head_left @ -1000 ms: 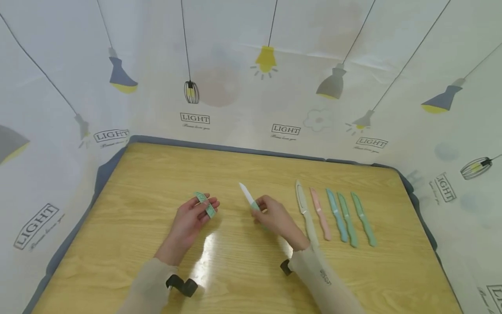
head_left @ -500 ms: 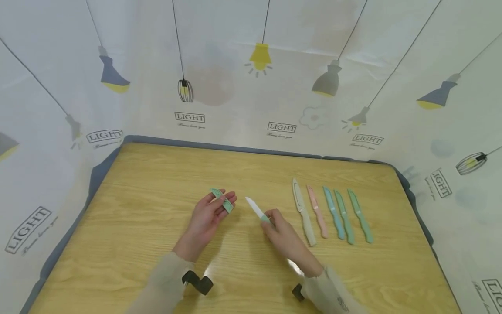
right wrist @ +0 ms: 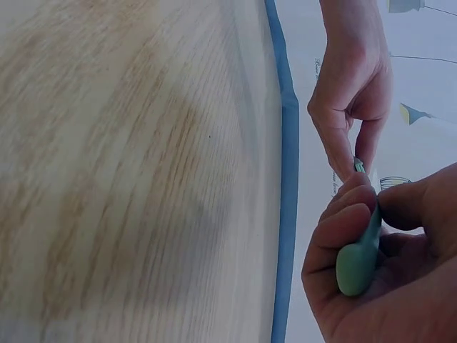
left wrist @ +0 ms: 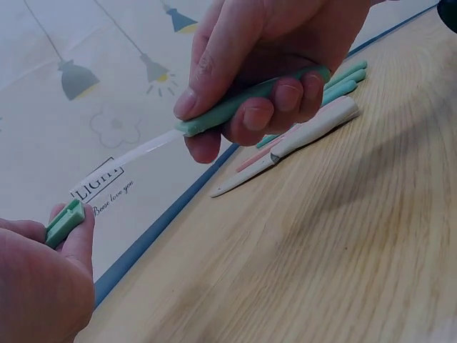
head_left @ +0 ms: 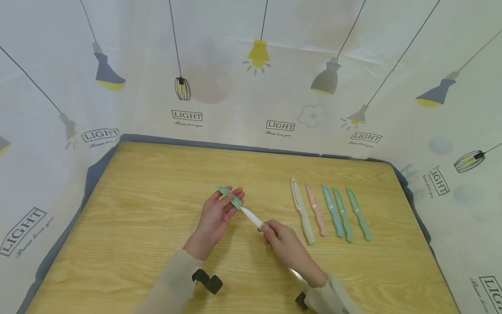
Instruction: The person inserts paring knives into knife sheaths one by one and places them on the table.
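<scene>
My left hand (head_left: 213, 218) pinches a light green knife sheath (head_left: 236, 202) between thumb and fingers, its open end turned toward my right hand. My right hand (head_left: 288, 246) grips a small paring knife (head_left: 251, 217) with a white blade. In the left wrist view the green handle (left wrist: 235, 107) lies inside the curled fingers, thumb along its front end. The blade tip is at the sheath's mouth; whether it touches or has entered cannot be told. Both hands are above the wooden table. From the right wrist view, the handle's rounded butt (right wrist: 353, 271) shows and the blade is hidden.
On the table's right side (head_left: 400, 261) lies a row of sheathed knives: a larger cream one (head_left: 306, 224), a pink one (head_left: 319, 218), a blue one (head_left: 333, 213) and two green ones (head_left: 345, 222). A printed curtain (head_left: 235, 109) stands around the table's back and sides.
My left hand has moved right with the sheath. The knife in my right hand has dropped lower in view, and its tip has come from well apart to the sheath's mouth.
</scene>
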The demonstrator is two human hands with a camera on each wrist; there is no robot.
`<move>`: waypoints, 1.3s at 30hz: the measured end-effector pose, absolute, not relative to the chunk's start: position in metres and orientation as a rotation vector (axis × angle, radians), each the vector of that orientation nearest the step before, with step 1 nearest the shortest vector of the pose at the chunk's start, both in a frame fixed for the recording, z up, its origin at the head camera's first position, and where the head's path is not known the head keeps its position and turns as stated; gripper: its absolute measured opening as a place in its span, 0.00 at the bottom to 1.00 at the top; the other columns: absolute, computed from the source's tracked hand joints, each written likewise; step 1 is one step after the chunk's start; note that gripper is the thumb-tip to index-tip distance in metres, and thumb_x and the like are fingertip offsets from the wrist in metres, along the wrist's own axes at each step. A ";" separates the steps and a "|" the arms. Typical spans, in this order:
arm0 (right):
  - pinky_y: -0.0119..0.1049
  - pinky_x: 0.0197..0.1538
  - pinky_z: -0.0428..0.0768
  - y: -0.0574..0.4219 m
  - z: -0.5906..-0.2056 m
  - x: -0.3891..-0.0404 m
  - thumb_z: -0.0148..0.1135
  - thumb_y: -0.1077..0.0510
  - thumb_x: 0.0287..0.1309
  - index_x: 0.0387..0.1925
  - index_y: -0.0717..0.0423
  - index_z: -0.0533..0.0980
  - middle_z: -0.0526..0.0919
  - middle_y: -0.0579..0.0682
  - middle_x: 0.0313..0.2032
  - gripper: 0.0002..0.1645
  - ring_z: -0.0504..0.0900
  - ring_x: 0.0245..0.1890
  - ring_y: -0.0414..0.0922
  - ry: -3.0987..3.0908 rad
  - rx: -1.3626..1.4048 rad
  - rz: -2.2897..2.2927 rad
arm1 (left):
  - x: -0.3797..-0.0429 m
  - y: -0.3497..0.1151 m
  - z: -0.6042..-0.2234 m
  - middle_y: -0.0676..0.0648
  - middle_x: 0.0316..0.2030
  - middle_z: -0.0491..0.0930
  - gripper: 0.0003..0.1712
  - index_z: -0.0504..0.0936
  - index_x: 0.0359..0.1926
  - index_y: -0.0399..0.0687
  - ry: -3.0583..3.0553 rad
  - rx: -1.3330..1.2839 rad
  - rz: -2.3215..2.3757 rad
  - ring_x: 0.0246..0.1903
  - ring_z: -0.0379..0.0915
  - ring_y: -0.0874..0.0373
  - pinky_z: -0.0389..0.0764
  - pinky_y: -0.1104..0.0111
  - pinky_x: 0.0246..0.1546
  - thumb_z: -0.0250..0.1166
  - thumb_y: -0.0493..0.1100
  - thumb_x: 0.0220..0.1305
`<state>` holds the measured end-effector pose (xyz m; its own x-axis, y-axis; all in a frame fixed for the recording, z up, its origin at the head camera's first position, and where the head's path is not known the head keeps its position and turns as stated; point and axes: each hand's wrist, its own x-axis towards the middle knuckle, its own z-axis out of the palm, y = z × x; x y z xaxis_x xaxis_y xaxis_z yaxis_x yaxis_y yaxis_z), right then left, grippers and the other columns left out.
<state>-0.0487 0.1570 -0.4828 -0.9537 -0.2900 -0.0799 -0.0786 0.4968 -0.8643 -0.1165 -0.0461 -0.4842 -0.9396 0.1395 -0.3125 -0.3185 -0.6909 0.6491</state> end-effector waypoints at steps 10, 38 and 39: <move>0.24 0.14 0.63 0.155 -0.483 -0.049 0.45 0.51 0.74 0.41 0.61 0.79 0.78 0.51 0.21 0.21 0.65 0.14 0.34 2.591 -0.282 -1.408 | -0.115 -0.042 -0.483 0.34 0.52 0.77 0.17 0.63 0.58 0.33 1.138 -0.309 2.637 0.52 0.76 0.46 0.77 0.61 0.55 0.51 0.31 0.72; 0.23 0.13 0.63 0.151 -0.468 -0.051 0.51 0.53 0.71 0.38 0.55 0.79 0.79 0.52 0.21 0.14 0.69 0.15 0.35 2.571 -0.255 -1.505 | -0.100 -0.028 -0.474 0.39 0.46 0.76 0.13 0.63 0.56 0.35 1.289 -0.120 2.580 0.52 0.76 0.46 0.76 0.61 0.56 0.49 0.32 0.73; 0.23 0.13 0.63 0.150 -0.467 -0.051 0.51 0.53 0.71 0.37 0.55 0.79 0.79 0.53 0.21 0.14 0.69 0.15 0.35 2.571 -0.258 -1.501 | -0.100 -0.028 -0.474 0.39 0.46 0.76 0.13 0.63 0.56 0.35 1.288 -0.116 2.581 0.52 0.76 0.46 0.76 0.61 0.56 0.49 0.32 0.73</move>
